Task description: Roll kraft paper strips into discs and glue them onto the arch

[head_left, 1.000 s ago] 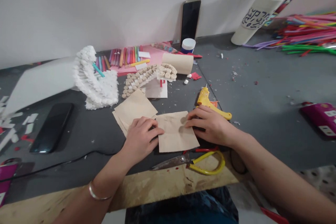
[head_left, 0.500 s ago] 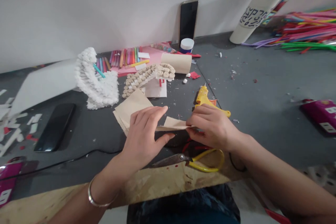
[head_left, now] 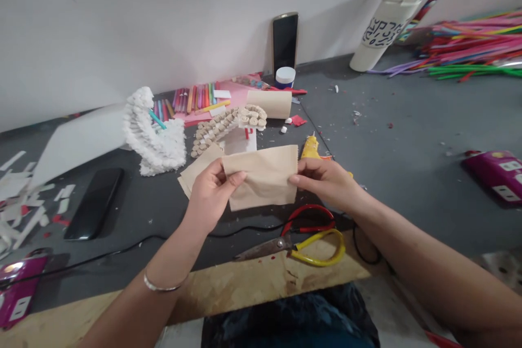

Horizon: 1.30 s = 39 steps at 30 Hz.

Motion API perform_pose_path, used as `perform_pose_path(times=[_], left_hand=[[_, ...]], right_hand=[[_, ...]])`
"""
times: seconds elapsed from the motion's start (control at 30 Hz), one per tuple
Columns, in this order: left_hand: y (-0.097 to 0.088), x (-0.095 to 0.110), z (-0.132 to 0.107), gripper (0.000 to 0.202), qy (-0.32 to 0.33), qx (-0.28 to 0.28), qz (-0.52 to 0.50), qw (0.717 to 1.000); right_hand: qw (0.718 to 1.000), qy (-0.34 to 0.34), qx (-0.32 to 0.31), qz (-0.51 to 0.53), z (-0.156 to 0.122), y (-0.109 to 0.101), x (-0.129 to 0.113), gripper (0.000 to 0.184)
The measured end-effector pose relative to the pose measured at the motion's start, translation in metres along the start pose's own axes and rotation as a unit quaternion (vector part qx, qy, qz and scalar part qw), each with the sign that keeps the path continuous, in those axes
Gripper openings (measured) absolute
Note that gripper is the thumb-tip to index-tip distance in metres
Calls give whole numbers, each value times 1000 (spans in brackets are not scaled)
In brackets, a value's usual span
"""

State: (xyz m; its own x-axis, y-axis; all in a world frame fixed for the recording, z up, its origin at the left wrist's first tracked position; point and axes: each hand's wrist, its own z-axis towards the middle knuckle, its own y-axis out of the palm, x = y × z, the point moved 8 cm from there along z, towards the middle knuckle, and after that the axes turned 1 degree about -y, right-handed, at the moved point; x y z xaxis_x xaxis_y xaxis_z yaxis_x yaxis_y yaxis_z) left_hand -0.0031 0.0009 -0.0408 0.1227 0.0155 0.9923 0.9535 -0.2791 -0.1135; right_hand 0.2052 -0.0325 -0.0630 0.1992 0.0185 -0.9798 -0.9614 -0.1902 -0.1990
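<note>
Between my two hands a beige piece of cloth (head_left: 265,176) with zigzag-cut edges is held up flat toward me. My left hand (head_left: 212,190) pinches its left side, thumb in front. At the right edge, my right hand (head_left: 326,179) grips it between thumb and fingers. More beige cloth pieces (head_left: 199,168) lie on the table behind my left hand. Scissors (head_left: 291,244) with one red and one yellow handle rest below the cloth at the table edge. A yellow glue gun (head_left: 310,147) is partly hidden behind my right hand.
Behind the cloth stand a curved model covered in beige rolls (head_left: 220,125) and a white textured model (head_left: 153,136). A dark phone (head_left: 94,204) lies at left. A black cord (head_left: 150,238) crosses the front. A tumbler (head_left: 383,30) and pipe cleaners (head_left: 477,46) are at back right.
The cloth, seen edge-on before, has been raised and turned to face me. My left hand, spread before, has closed on its left side; the right keeps its grip.
</note>
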Motion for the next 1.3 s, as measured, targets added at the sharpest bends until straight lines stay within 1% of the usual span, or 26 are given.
perform_pose_path(times=[0.07, 0.1, 0.13, 0.17, 0.23, 0.27, 0.3, 0.33, 0.4, 0.43, 0.5, 0.57, 0.6, 0.67, 0.77, 0.83, 0.87, 0.9, 0.97, 1.03, 1.13, 1.23, 1.3], left_hand=[[-4, -5, 1, 38, 2, 7, 52, 999], [-6, -3, 1, 35, 18, 17, 97, 995], [-9, 2, 0, 30, 52, 30, 148, 987], [-9, 10, -3, 23, 102, 37, 199, 974], [-5, 30, -13, 10, 230, 31, 278, 932], [-1, 36, -20, 9, 286, 17, 305, 908], [3, 39, -26, 13, 327, 0, 325, 887], [5, 38, -31, 17, 349, -15, 342, 873], [6, 29, -35, 23, 351, -41, 366, 861], [7, 23, -37, 23, 346, -56, 370, 861], [11, 12, -42, 19, 340, -86, 371, 860], [15, 6, -47, 19, 344, -107, 375, 854], [16, 5, -51, 21, 349, -106, 383, 849], [14, 10, -58, 23, 372, -74, 406, 831], [10, 22, -70, 26, 429, -1, 446, 785], [10, 23, -72, 29, 444, 16, 465, 765], [11, 22, -70, 29, 440, 13, 475, 762], [12, 19, -66, 28, 430, 4, 484, 762], [15, 11, -57, 26, 404, -23, 500, 765], [18, 3, -49, 25, 376, -62, 507, 773], [18, -6, -41, 22, 325, -105, 485, 805], [12, -11, -36, 17, 278, -101, 460, 837], [10, -14, -33, 16, 253, -97, 454, 849]], right_hand=[[999, -1, 26, -40, 3, -4, 2, 30], [996, -19, 40, -75, 3, -6, -1, 27], [990, -53, 55, -115, 4, -8, -8, 22], [980, -101, 73, -158, 3, -10, -17, 17], [942, -214, 101, -237, -2, -10, -38, 11], [921, -266, 105, -265, -6, -8, -47, 10], [902, -307, 101, -286, -9, -5, -52, 10], [888, -332, 89, -306, -12, -2, -54, 9], [873, -344, 52, -342, -14, 6, -50, 7], [869, -341, 31, -357, -15, 10, -45, 11], [866, -336, -11, -371, -17, 18, -37, 19], [865, -345, -35, -363, -20, 23, -33, 16], [865, -352, -32, -357, -22, 22, -34, 14], [860, -366, 4, -355, -25, 17, -38, 15], [839, -386, 91, -374, -33, 5, -48, 18], [823, -385, 125, -398, -35, 1, -49, 21], [819, -376, 124, -415, -33, 2, -47, 23], [817, -364, 110, -434, -31, 4, -44, 25], [815, -344, 57, -463, -24, 11, -34, 27], [814, -337, 9, -473, -20, 17, -27, 25], [820, -332, -26, -466, -17, 20, -21, 21], [837, -311, -46, -447, -15, 22, -17, 21], [848, -299, -51, -435, -15, 24, -17, 22]])
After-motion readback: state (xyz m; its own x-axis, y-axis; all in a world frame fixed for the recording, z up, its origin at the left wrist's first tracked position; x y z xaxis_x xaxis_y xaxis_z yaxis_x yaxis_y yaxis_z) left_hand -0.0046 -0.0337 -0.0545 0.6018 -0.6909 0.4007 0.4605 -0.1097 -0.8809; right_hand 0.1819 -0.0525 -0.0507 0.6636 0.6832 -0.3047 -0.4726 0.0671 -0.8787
